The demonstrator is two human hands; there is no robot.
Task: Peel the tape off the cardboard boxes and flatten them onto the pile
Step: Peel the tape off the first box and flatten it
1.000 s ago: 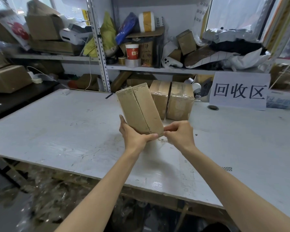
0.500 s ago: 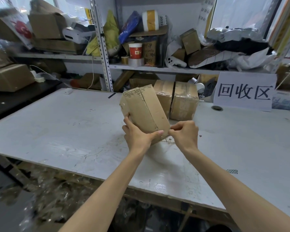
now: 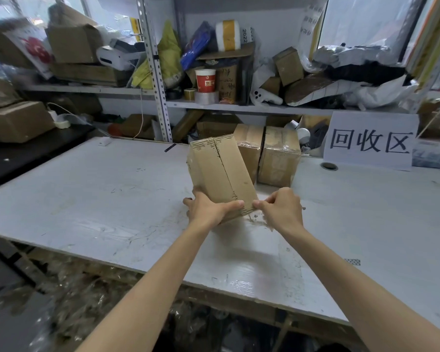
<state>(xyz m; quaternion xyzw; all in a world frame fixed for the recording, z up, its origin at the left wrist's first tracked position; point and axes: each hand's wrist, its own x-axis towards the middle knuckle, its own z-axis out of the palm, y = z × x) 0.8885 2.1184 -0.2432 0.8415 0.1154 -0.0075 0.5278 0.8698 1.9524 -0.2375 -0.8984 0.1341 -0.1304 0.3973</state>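
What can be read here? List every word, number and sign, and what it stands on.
"回收区": white paper sign.
"2022": white strip beside the yellow-banded roll.
Too blurred to read: the red paper cup logo, and the handwriting on the cardboard behind it.

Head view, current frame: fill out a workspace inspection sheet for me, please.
Surface: white table, scuffed and scratched.
Job's things: held box tilted above the table; two taped boxes upright behind it; flattened pile: nothing seen.
Clutter: paper cup, tape rolls and cartons on the shelves; plastic film under the table.
Hands: left hand grips the held box's near end; right hand pinches its near right corner, where clear tape seems to trail.
Cables: white cable hangs behind the table's far left, near a power strip.
Surroundings: printed sign stands at the far right.
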